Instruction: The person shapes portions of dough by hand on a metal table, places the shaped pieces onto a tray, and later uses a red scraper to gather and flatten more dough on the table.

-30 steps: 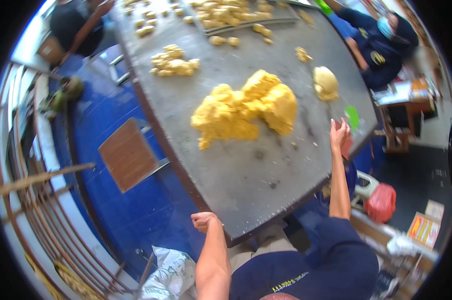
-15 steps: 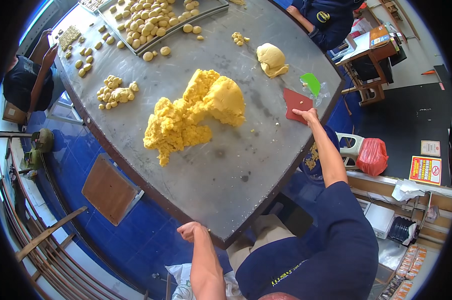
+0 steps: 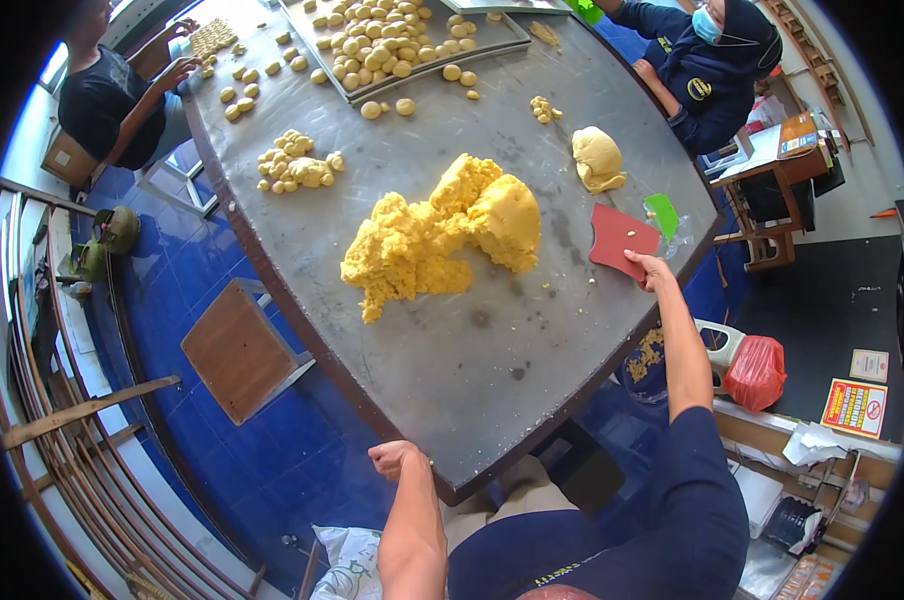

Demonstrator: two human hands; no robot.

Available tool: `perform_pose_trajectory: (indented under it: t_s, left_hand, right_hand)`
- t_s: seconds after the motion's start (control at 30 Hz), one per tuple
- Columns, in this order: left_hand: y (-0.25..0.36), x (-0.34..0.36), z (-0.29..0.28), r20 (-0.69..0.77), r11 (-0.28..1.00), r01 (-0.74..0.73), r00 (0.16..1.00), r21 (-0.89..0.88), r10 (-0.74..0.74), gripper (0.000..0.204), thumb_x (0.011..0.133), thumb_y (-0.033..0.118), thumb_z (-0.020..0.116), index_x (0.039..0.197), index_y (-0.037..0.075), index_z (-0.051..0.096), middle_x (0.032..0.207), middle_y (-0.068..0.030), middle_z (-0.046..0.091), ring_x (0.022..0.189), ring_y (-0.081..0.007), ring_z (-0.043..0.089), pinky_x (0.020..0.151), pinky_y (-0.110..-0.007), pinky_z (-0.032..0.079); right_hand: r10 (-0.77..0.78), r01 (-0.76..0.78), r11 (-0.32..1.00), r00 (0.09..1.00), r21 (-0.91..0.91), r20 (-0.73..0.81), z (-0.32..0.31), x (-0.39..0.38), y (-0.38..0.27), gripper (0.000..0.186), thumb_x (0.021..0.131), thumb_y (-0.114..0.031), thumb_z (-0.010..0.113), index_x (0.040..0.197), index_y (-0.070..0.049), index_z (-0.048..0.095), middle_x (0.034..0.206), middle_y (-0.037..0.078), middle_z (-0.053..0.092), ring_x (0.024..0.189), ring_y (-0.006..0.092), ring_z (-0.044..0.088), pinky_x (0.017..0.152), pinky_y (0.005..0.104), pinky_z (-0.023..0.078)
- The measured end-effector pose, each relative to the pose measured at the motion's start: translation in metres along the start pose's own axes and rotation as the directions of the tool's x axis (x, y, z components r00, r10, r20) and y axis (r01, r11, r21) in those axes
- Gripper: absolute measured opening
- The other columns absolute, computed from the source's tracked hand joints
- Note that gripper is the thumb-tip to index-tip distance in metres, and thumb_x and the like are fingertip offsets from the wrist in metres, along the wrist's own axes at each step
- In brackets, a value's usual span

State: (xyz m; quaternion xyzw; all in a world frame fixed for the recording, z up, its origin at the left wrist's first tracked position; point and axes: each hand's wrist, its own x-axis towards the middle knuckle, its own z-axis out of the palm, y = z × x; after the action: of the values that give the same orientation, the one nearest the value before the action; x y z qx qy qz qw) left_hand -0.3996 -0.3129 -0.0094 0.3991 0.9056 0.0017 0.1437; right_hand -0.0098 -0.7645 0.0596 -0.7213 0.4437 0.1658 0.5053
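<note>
My right hand [image 3: 654, 272] grips the near corner of a flat red dough scraper [image 3: 622, 240], which is on the metal table near its right edge. A few crumbs lie on the scraper. A green scraper [image 3: 662, 214] rests just beyond it, beside a piece of clear plastic [image 3: 680, 240]. My left hand [image 3: 392, 458] is closed in a fist at the table's near corner, with nothing showing in it. A large, crumbly mass of yellow dough [image 3: 442, 240] lies mid-table, ahead of both hands. Farther right sits a smooth, paler lump of dough [image 3: 598, 160].
Dough balls fill a metal tray [image 3: 442, 62] at the far side; several more lie around it. Small dough pieces [image 3: 297, 165] are heaped at left. One person [image 3: 122, 100] works at far left, another [image 3: 707, 80] at far right. A brown-topped stool [image 3: 240, 350] stands left of the table.
The whole view has shifted, so the table appears farther right and lower. My right hand stays on the red scraper and my left stays closed. More of both other people now shows.
</note>
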Motion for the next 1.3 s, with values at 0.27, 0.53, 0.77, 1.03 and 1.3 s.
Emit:
perform_pose_trajectory:
  t_s: [0.27, 0.53, 0.77, 1.03, 1.3]
  left_hand:
    - [-0.005, 0.012, 0.01, 0.001, 1.0, 0.029, 1.0, 0.007, -0.029, 0.055, 0.094, 0.036, 0.035, 0.09, -0.001, 0.075, 0.098, -0.0241, 0.072, 0.093, -0.0429, 0.068, 0.086, -0.051, 0.05]
    - [0.006, -0.005, -0.017, 0.133, 1.0, 0.023, 0.991, 0.009, -0.024, 0.056, 0.095, 0.038, 0.035, 0.096, -0.002, 0.074, 0.101, -0.0247, 0.072, 0.096, -0.0443, 0.067, 0.09, -0.052, 0.048]
    - [0.005, -0.01, -0.025, 0.106, 0.996, 0.035, 0.994, -0.083, -0.026, 0.056, 0.096, 0.042, 0.036, 0.103, 0.002, 0.073, 0.108, -0.0221, 0.071, 0.098, -0.0427, 0.066, 0.088, -0.051, 0.048]
    - [-0.022, 0.007, -0.002, 0.111, 0.895, -0.174, 0.965, -0.411, 0.239, 0.046, 0.098, 0.041, 0.043, 0.106, 0.005, 0.071, 0.103, -0.0148, 0.073, 0.096, -0.0351, 0.067, 0.086, -0.045, 0.049]
    - [0.149, -0.071, -0.039, -0.043, 0.342, -0.66, 0.494, -0.669, 0.868, 0.032, 0.1, 0.022, 0.056, 0.119, -0.002, 0.065, 0.12, -0.019, 0.066, 0.113, -0.0306, 0.062, 0.099, -0.039, 0.047]
  right_hand:
    - [-0.796, 0.794, 0.605, 0.605, 0.054, 0.012, 0.024, -0.092, -0.037, 0.028, 0.084, -0.007, 0.079, 0.108, 0.003, 0.069, 0.098, 0.006, 0.072, 0.089, 0.0107, 0.067, 0.08, 0.0254, 0.052]
    - [-0.894, 0.937, 0.345, 0.346, -0.055, 0.284, 0.154, -0.039, -0.103, 0.037, 0.077, -0.014, 0.084, 0.107, 0.003, 0.069, 0.091, 0.006, 0.073, 0.082, 0.0119, 0.066, 0.073, 0.0272, 0.053]
    - [-0.532, 0.785, 0.606, 0.52, -0.128, 0.668, 0.224, -0.031, -0.263, 0.028, 0.079, -0.012, 0.081, 0.104, -0.001, 0.073, 0.091, 0.006, 0.074, 0.081, 0.0128, 0.069, 0.073, 0.0284, 0.054]
    - [-0.553, 0.906, 0.214, 0.421, -0.366, 0.719, 0.344, 0.044, -0.245, 0.057, 0.076, -0.031, 0.087, 0.117, 0.003, 0.067, 0.104, 0.013, 0.072, 0.087, 0.0202, 0.07, 0.073, 0.0337, 0.057]
    - [-0.325, 0.878, -0.206, 0.355, -0.432, 0.877, 0.402, -0.031, -0.243, 0.095, 0.066, -0.061, 0.083, 0.134, 0.001, 0.057, 0.137, 0.022, 0.057, 0.128, 0.0339, 0.054, 0.104, 0.0423, 0.045]
